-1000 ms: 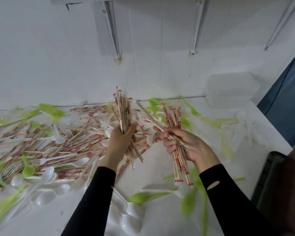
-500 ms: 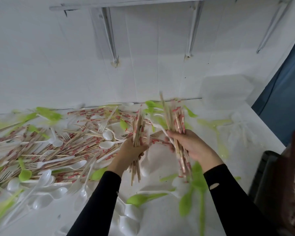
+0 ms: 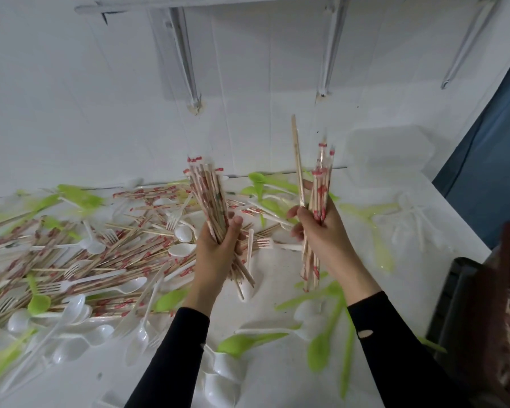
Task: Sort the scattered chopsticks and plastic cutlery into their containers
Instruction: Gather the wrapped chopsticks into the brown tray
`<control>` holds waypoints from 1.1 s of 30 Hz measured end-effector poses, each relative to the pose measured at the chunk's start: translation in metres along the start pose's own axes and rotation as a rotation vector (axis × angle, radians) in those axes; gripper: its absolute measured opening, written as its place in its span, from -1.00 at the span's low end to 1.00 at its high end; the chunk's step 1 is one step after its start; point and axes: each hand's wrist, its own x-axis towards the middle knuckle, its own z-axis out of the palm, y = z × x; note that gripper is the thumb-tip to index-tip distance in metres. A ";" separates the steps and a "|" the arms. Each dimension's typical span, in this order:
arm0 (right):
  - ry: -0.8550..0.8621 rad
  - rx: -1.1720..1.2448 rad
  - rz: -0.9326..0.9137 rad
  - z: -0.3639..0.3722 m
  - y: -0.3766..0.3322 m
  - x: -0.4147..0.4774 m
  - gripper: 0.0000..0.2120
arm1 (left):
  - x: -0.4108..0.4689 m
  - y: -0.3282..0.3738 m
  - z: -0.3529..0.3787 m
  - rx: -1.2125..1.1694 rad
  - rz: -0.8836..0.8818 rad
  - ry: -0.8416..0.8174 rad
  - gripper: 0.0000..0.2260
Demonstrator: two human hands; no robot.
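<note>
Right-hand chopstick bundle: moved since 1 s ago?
Yes. The right hand raised its chopstick bundle: tips now stand above the back edge of the table, against the wall; earlier they lay below it.

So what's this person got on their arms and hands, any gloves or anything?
No gloves: the left hand and right hand are bare, with no ring or watch in view. The left sleeve and right sleeve are snug, plain black and reach the wrists. The right one has a small oval hole near its cuff.
</note>
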 end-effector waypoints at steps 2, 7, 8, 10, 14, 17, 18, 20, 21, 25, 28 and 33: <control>0.035 0.019 -0.056 0.004 -0.008 -0.002 -0.93 | -0.011 -0.002 0.006 -0.014 0.055 -0.047 -0.77; 0.095 0.185 -0.025 0.004 -0.012 -0.004 -0.79 | -0.037 -0.017 0.018 0.068 0.049 -0.144 -0.80; 0.065 0.254 0.009 0.004 -0.014 -0.004 -0.78 | -0.040 -0.018 0.022 0.085 0.038 -0.195 -0.89; 0.020 0.356 0.054 0.006 -0.015 -0.006 -0.76 | -0.042 -0.020 0.030 0.139 0.031 -0.302 -0.89; 0.074 0.373 0.014 -0.001 -0.019 -0.007 -0.81 | -0.041 -0.022 0.038 0.139 0.003 -0.343 -0.90; 0.201 0.310 -0.097 -0.021 -0.021 0.000 -0.89 | -0.034 -0.029 0.029 0.173 0.003 -0.385 -0.90; 0.235 0.300 -0.125 -0.026 -0.018 0.001 -0.89 | -0.032 -0.031 0.025 0.215 0.005 -0.459 -0.90; 0.277 0.259 -0.138 -0.026 -0.011 0.003 -0.90 | -0.031 -0.031 0.021 0.349 0.009 -0.632 -0.87; 0.279 0.230 -0.136 -0.022 -0.005 0.002 -0.90 | -0.031 -0.031 0.021 0.398 0.010 -0.666 -0.88; 0.259 0.118 -0.154 -0.006 0.016 -0.003 -0.70 | -0.031 -0.028 0.025 0.174 0.013 -0.421 -0.84; 0.241 0.104 -0.057 -0.003 0.036 -0.009 -0.60 | -0.034 -0.036 0.024 0.104 0.082 -0.258 -0.73; 0.184 0.000 0.084 -0.005 0.048 -0.015 -0.76 | -0.048 -0.058 0.023 0.327 -0.025 -0.203 -0.84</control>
